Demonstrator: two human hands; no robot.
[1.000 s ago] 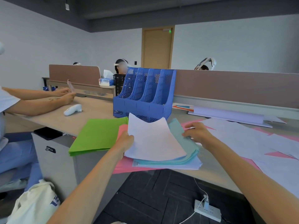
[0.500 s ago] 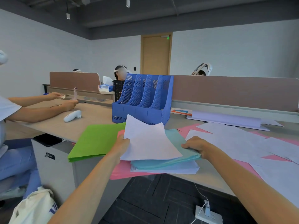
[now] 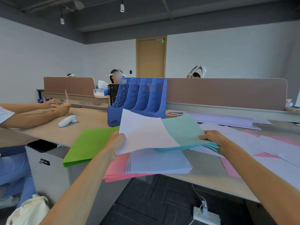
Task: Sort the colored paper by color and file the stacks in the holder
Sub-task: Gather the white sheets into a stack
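Note:
My left hand (image 3: 117,140) grips the left edge of a white sheet (image 3: 144,133) that lies over a teal paper stack (image 3: 183,132). My right hand (image 3: 212,138) holds the right edge of that teal stack, which is lifted off the desk. Below it lie a white stack (image 3: 159,163) on a pink stack (image 3: 116,168). A green stack (image 3: 90,143) sits to the left at the desk edge. The blue file holder (image 3: 138,98) with several slots stands upright behind the papers.
Loose white and pink sheets (image 3: 267,143) cover the desk to the right. A lavender stack (image 3: 224,119) lies by the brown divider (image 3: 227,93). Another person's arms (image 3: 32,114) and a white controller (image 3: 67,120) are at left. A power strip (image 3: 206,215) lies on the floor.
Both hands have raised the teal stack with the white sheet off the white stack underneath, which now shows. The view has tilted up a little.

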